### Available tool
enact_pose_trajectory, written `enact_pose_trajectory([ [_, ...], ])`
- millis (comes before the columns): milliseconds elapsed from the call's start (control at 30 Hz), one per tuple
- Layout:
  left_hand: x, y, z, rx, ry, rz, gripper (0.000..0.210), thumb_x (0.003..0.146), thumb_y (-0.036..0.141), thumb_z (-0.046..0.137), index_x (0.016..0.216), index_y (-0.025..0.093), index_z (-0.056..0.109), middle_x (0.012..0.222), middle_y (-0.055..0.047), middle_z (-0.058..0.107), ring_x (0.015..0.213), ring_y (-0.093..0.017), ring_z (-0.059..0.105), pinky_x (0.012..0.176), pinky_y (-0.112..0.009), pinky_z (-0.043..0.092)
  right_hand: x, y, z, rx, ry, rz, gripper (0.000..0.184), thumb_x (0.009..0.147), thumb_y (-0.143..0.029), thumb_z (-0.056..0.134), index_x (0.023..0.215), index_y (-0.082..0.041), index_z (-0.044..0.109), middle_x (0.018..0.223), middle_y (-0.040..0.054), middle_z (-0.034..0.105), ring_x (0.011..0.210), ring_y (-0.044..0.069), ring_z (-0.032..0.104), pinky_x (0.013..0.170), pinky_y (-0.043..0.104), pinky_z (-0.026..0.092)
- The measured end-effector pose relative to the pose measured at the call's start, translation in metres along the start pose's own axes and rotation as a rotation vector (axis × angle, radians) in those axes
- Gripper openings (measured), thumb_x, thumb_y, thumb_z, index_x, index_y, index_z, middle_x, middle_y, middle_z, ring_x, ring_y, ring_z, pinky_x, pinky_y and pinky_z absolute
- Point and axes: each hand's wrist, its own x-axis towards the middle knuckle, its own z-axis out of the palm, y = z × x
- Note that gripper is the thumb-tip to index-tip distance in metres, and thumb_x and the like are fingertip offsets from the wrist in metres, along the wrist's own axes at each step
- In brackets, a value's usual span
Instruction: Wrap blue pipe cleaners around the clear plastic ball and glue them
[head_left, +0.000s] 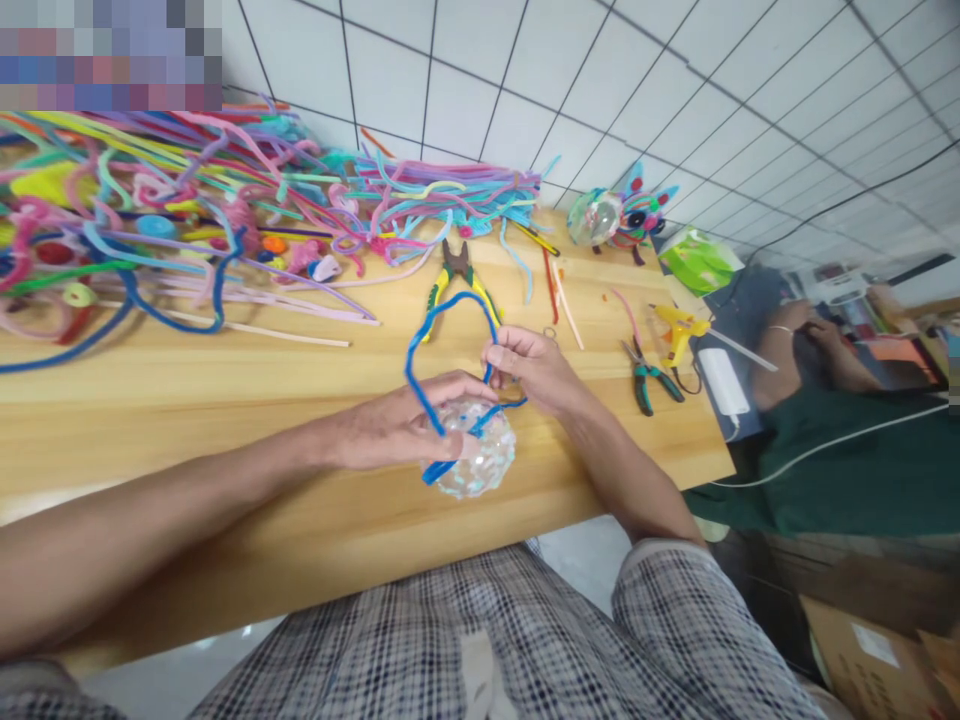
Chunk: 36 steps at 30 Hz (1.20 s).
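Near the table's front edge, my left hand [409,420] is closed on a clear, faceted ball [484,465], with its thumb pressing a blue pipe cleaner [411,365] against it. The pipe cleaner rises from the ball in a tall loop, and one thick blue end sticks out below my thumb. My right hand [529,365] pinches the right side of that loop between thumb and fingers, just above the ball. Pliers with yellow and green handles [457,270] lie just beyond the loop, jaws pointing away. Part of the ball is hidden by my left hand.
Colourful pipe cleaners [450,195] are heaped along the back and left. A finished-looking pipe-cleaner figure [641,215] with a clear ball stands at the back right. Teal-handled pliers [649,380] and a yellow glue gun [679,330] lie at the right. Another person's arm [784,345] shows beyond.
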Motion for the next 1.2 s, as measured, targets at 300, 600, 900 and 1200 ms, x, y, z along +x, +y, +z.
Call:
enact_pose_trajectory([
  [300, 0.002, -0.007, -0.001, -0.022, 0.000, 0.070, 0.059, 0.103, 0.053, 0.076, 0.155, 0.030, 0.059, 0.161, -0.011, 0.066, 0.149, -0.035, 0.064, 0.125, -0.050, 0.054, -0.002, 0.005, -0.015, -0.033, -0.101, -0.004, 0.057, 0.074, -0.069, 0.099, 0.081, -0.019, 0.074, 0.070, -0.0013, 0.074, 0.061, 0.010, 0.062, 0.061, 0.023, 0.050],
  [600, -0.001, -0.006, -0.005, 0.100, 0.071, 0.038, 0.057, 0.101, 0.045, 0.073, 0.154, 0.030, 0.058, 0.148, -0.009, 0.070, 0.134, -0.032, 0.072, 0.108, -0.044, 0.063, -0.001, 0.009, -0.012, -0.074, -0.003, -0.034, 0.059, 0.070, -0.071, 0.100, 0.085, -0.020, 0.074, 0.070, -0.0042, 0.070, 0.061, 0.009, 0.059, 0.062, 0.024, 0.049],
  [900, 0.005, -0.016, 0.001, 0.416, 0.387, 0.235, 0.055, 0.099, 0.041, 0.075, 0.149, 0.025, 0.057, 0.145, -0.012, 0.067, 0.129, -0.030, 0.068, 0.108, -0.044, 0.061, -0.004, 0.006, -0.008, 0.003, 0.217, -0.097, 0.062, 0.067, -0.076, 0.099, 0.085, -0.022, 0.073, 0.065, -0.0058, 0.064, 0.057, 0.009, 0.052, 0.055, 0.023, 0.044],
  [1200, 0.008, -0.030, 0.000, 0.492, 0.450, 0.374, 0.055, 0.104, 0.044, 0.073, 0.153, 0.027, 0.054, 0.148, -0.013, 0.064, 0.139, -0.031, 0.064, 0.118, -0.048, 0.058, -0.017, -0.005, 0.001, -0.010, 0.095, -0.103, 0.052, 0.075, -0.068, 0.098, 0.088, -0.022, 0.077, 0.074, -0.0045, 0.068, 0.065, 0.010, 0.057, 0.065, 0.025, 0.050],
])
